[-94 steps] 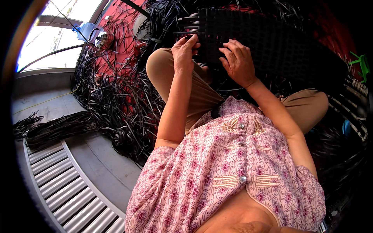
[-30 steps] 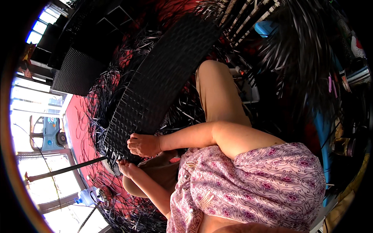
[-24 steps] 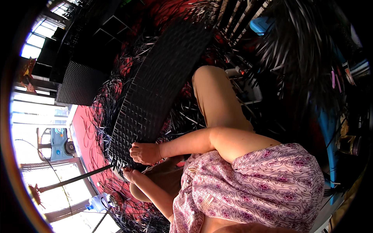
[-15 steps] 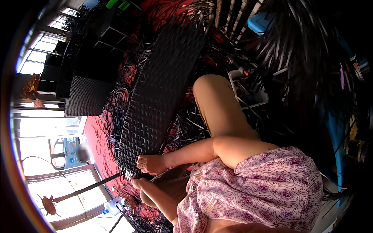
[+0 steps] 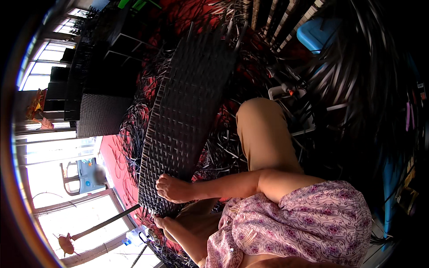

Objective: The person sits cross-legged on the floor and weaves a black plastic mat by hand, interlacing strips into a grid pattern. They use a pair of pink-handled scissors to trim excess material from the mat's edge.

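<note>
A long panel of dark woven flat strips (image 5: 178, 120) stretches away from me, its near end close to both hands. My right hand (image 5: 173, 188) lies on the weave near that end with its fingers curled in. Whatever those fingers grip, if anything, is hidden. Just below it, my left hand (image 5: 164, 223) is at the panel's near corner, fingertips drawn together against the edge. What they pinch is too small to make out. The panel runs beside my bent knee (image 5: 263, 120) in brown trousers.
Loose dark strips (image 5: 223, 147) lie tangled on the red floor (image 5: 117, 154). A grey tray with tools (image 5: 308, 127) sits beyond my knee. A blue stool (image 5: 317, 35) stands at the upper right, near a hanging bundle of strips (image 5: 357, 67). Dark woven furniture (image 5: 103, 114) stands left.
My view has shifted slightly. The right hand has moved a little away from the left, and its fingers stay curled. The left hand remains at the panel's near corner.
</note>
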